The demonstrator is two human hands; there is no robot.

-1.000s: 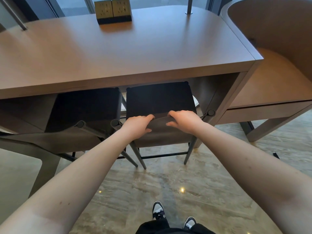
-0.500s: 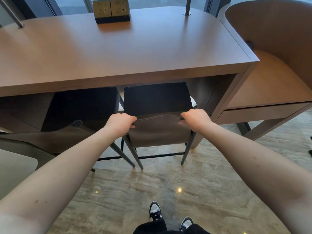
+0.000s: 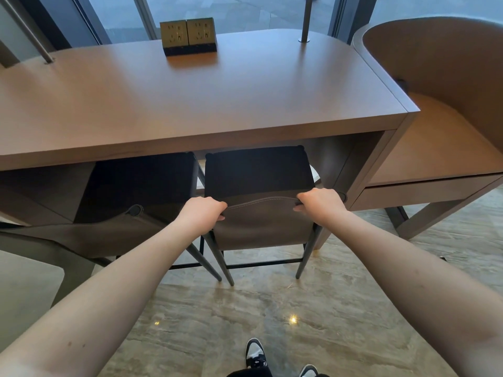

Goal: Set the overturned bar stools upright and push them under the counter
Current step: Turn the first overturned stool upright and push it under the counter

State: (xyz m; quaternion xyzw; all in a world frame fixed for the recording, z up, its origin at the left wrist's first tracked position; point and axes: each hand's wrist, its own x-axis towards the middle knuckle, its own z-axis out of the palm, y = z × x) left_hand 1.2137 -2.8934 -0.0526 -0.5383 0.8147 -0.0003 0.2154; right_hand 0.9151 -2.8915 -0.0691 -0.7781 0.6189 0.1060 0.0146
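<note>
Two bar stools stand upright under the brown wooden counter (image 3: 190, 142). The right stool (image 3: 261, 224) has a black seat and a grey-brown backrest on dark metal legs. My left hand (image 3: 202, 212) grips the left top corner of its backrest. My right hand (image 3: 319, 201) grips the right top corner. The left stool (image 3: 136, 183) stands beside it, its seat mostly under the counter and its backrest sticking out toward me.
A socket block (image 3: 188, 36) and two metal posts stand on the counter, with windows behind. A curved tan bench (image 3: 446, 142) adjoins the counter's right end panel (image 3: 364, 183). Marble floor (image 3: 245, 317) lies in front, with my shoes (image 3: 255, 352) at the bottom.
My hands slid apart from the middle of the right stool's backrest to its two top corners. The stool sits slightly further under the counter.
</note>
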